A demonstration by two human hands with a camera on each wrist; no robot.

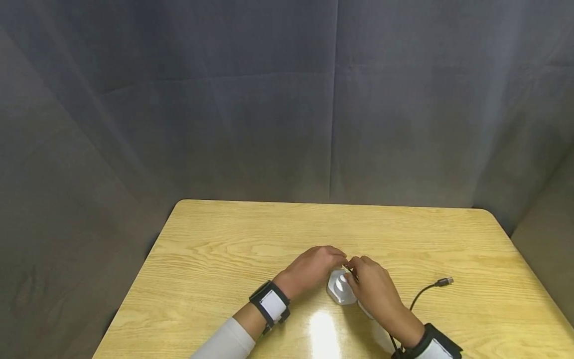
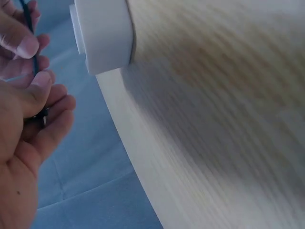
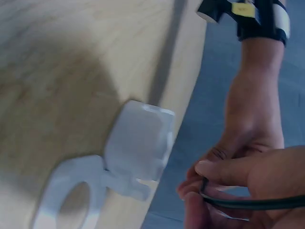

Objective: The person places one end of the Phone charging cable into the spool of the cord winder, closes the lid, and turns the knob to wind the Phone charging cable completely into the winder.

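Head view shows both my hands meeting over a white holder (image 1: 342, 287) near the front middle of the worktop (image 1: 215, 249), left hand (image 1: 314, 267) and right hand (image 1: 374, 284) each pinching the thin black cable (image 1: 423, 291) between thumb and fingers (image 2: 28, 45). I judge the slim cable could slip from either pinch. A hard tug could also drag the light holder along or whip the loose plug (image 1: 444, 281) around.

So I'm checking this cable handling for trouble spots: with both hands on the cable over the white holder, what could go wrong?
Both hands pinch the thin black cable with fingertips only, so it may slip free. The white holder sits loose on the table; a tug could drag or tip it. The free USB plug lies out to the right and could whip or snag as the cable is pulled.
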